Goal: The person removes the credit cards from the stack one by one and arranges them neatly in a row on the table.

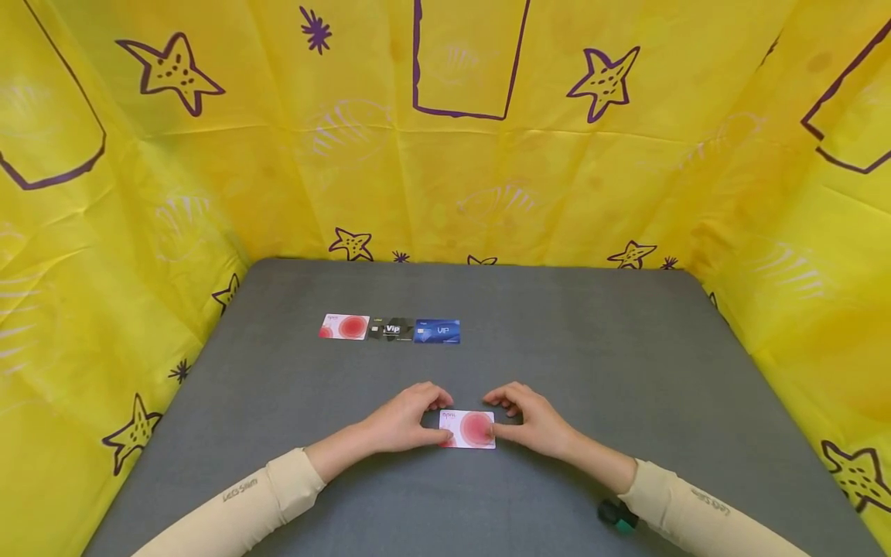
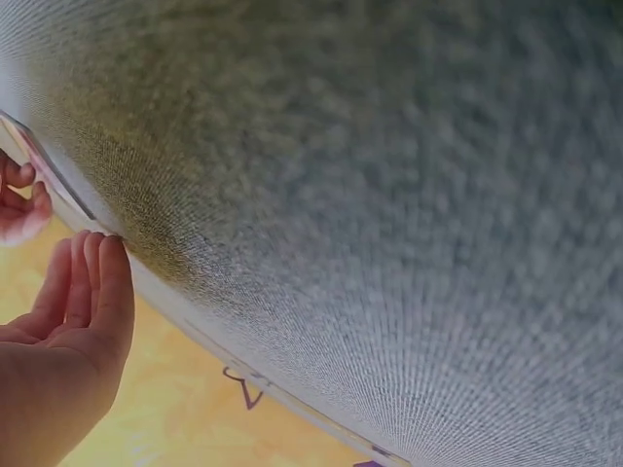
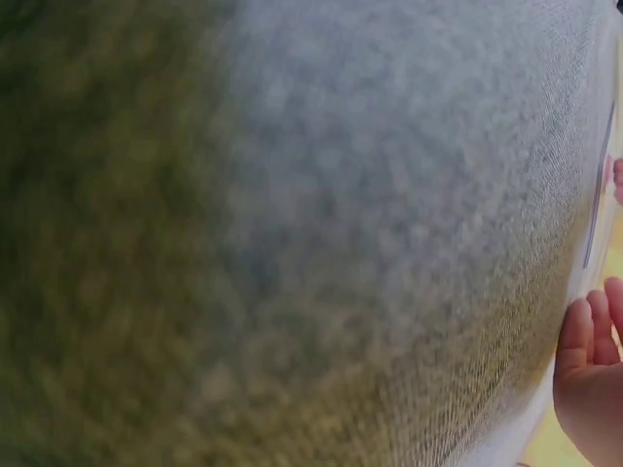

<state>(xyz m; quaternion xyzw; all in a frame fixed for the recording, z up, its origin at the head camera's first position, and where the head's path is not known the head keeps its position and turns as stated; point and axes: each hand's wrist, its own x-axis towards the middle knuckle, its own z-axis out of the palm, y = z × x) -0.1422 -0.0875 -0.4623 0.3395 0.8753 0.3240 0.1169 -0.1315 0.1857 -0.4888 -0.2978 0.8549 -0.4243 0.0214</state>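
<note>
A white card (image 1: 467, 430) with red circles lies on the grey table near its front middle, between the two hands. My left hand (image 1: 411, 418) has its thumb on the card's left end, with the fingers loosely bent just past the upper left corner. On the other side, the thumb of my right hand (image 1: 536, 422) touches the right end, and its fingers arch above the upper right corner, apart from the card. In the left wrist view the left fingers (image 2: 114, 282) hang down close to the card (image 2: 58, 185), which is seen nearly edge-on.
Farther back on the table (image 1: 592, 333) is a row of a red-and-white card (image 1: 344, 327), a black Vip card (image 1: 391, 329) and a blue VIP card (image 1: 437, 331). Yellow cloth (image 1: 445, 186) walls stand round the back and sides. A black-and-green object (image 1: 617, 516) sits by the right sleeve.
</note>
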